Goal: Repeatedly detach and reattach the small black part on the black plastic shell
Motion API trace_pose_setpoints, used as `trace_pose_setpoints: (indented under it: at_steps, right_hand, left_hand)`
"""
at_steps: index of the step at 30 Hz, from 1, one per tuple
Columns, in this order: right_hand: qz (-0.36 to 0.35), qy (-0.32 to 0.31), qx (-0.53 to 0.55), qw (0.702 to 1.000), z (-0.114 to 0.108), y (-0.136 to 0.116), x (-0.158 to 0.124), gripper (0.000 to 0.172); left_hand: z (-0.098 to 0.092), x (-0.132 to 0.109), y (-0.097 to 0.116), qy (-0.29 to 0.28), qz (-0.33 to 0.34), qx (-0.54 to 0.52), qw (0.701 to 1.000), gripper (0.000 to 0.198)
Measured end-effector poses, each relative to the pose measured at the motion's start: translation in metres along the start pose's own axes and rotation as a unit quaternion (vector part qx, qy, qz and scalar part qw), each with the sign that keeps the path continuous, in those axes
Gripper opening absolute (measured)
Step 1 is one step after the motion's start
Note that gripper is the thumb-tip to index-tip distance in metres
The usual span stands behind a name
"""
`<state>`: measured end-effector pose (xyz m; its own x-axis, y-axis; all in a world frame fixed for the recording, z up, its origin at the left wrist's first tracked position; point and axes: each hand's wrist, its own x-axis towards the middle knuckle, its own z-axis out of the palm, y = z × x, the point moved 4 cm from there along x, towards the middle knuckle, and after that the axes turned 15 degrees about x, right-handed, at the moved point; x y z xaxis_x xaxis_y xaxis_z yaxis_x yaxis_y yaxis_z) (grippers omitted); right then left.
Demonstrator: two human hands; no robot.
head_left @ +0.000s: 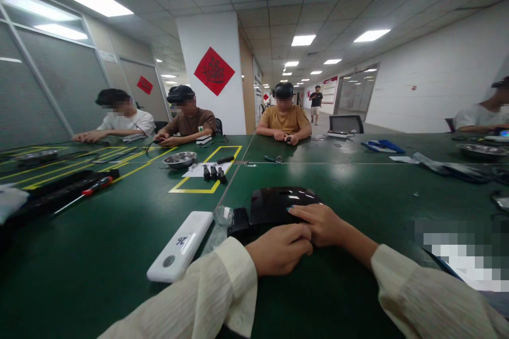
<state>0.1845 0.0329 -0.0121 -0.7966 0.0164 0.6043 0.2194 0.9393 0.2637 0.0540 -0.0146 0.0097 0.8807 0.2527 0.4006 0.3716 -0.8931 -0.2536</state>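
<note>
A glossy black curved cover [274,206] lies on the green table in front of me. My right hand [324,225] holds its near right side, with a finger stretched over the top surface. Just below, my left hand [280,249] is closed, its curled fingers meeting the right fingertips; whatever they hold is hidden. At the left end of the cover sit a small black piece [238,221] and a crumpled clear plastic bag [225,215]. A white power bank [181,246] marked 26 lies left of my left sleeve.
A red-handled screwdriver [97,185] lies at the left. Beyond my hands are several black clips [213,172], a metal bowl [180,159] and yellow tape lines [194,190]. People sit across the table, including a person in a mustard shirt [283,122]. Blue-grey packaging [441,165] lies right.
</note>
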Motion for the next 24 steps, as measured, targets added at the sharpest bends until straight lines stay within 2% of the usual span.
trace_pose_setpoints:
  at_steps: [6, 15, 21, 24]
  right_hand:
    - [-0.001, -0.013, 0.002, 1.000, -0.004, -0.004, -0.001, 0.027]
    - [0.040, -0.013, 0.031, 0.999, -0.012, -0.007, -0.009, 0.024]
    - [0.028, -0.016, 0.040, 0.999, -0.013, -0.011, -0.005, 0.024]
    - [0.043, -0.023, 0.040, 0.998, -0.015, -0.012, -0.002, 0.025]
  left_hand:
    - [0.001, -0.001, -0.001, -0.016, -0.007, 0.014, 1.000, 0.019]
    - [0.002, -0.001, -0.002, 0.020, 0.002, 0.007, 1.000, 0.018]
    - [0.002, 0.001, -0.002, 0.003, 0.004, 0.011, 1.000, 0.018]
    - [-0.001, 0.001, -0.002, 0.030, -0.005, 0.001, 1.000, 0.023]
